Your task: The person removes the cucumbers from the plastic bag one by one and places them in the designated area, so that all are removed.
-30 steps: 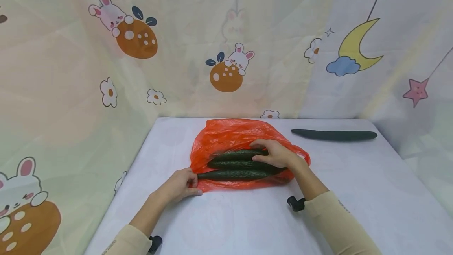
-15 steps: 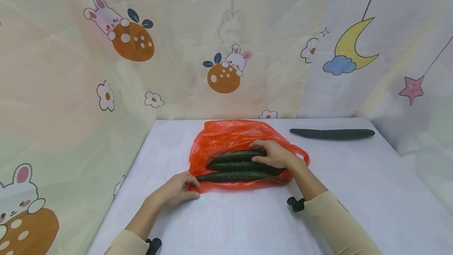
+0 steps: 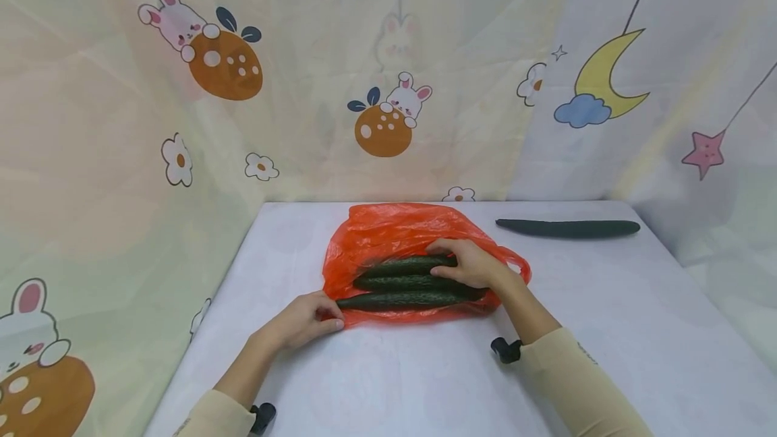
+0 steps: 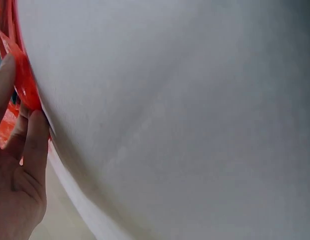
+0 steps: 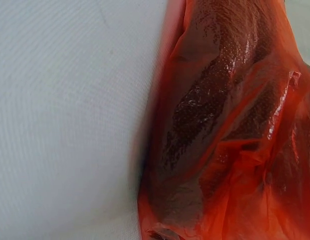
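Three dark green cucumbers lie side by side in the mouth of a red plastic bag [image 3: 400, 221] on the white table. The front cucumber [image 3: 400, 301] points its thin tip left. Behind it are the middle cucumber [image 3: 394, 283] and the back cucumber [image 3: 407, 266]. My left hand [image 3: 303, 319] pinches the bag's edge beside that tip; the left wrist view shows red plastic between thumb and fingers. My right hand [image 3: 470, 265] reaches over the right part, fingers and thumb around the back cucumber. Through the red film [image 5: 235, 130], dark cucumber shapes show in the right wrist view.
One more cucumber [image 3: 567, 228] lies alone at the table's back right. The white table [image 3: 388, 383] ends at a printed cloth backdrop [image 3: 303, 86] behind and at both sides. A loop handle [image 3: 523, 268] of the bag sticks out right of my right hand.
My left hand shifts slightly left along the bag's edge. My right hand, the bag and the cucumbers stay nearly in place; the whole view drifts a little.
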Action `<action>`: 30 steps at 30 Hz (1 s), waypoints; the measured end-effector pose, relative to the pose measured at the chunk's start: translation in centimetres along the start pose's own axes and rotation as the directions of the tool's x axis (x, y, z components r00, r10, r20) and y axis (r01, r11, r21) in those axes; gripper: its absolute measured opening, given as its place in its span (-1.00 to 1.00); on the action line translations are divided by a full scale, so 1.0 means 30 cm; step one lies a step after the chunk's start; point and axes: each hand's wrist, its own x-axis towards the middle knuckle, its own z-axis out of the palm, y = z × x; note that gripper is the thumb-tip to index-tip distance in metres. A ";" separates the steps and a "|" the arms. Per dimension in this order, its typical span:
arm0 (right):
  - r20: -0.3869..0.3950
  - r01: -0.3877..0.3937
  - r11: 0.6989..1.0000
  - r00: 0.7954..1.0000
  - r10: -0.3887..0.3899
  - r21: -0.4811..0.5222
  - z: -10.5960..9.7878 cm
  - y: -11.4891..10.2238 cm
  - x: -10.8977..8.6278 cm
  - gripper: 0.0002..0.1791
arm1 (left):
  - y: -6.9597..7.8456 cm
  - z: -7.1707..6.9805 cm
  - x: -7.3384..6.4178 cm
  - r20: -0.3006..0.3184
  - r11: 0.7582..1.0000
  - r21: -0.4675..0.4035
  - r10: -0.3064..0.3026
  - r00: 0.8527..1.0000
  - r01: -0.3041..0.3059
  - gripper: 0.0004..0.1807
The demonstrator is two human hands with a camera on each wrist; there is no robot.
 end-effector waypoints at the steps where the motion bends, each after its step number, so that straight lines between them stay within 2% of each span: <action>1: -0.002 0.001 1.000 1.000 -0.001 0.000 -0.001 0.000 0.000 -0.50 | 0.004 0.002 0.001 -0.005 1.000 0.006 -0.003 1.000 0.003 -0.96; 8: -0.008 0.019 1.000 1.000 -0.020 -0.009 0.000 -0.002 0.000 -0.51 | 0.023 0.015 0.003 -0.008 0.998 0.050 -0.046 0.999 0.046 -0.84; 19: -0.045 -0.016 0.999 0.999 0.015 -0.027 0.007 -0.003 -0.004 -0.62 | 0.026 0.023 0.007 -0.020 0.997 0.067 -0.030 0.999 0.031 -0.83; 30: -0.074 0.026 1.000 0.997 -0.027 -0.010 0.002 -0.014 -0.008 -0.62 | 0.017 0.026 0.007 -0.041 0.995 0.085 -0.045 0.998 0.048 -0.81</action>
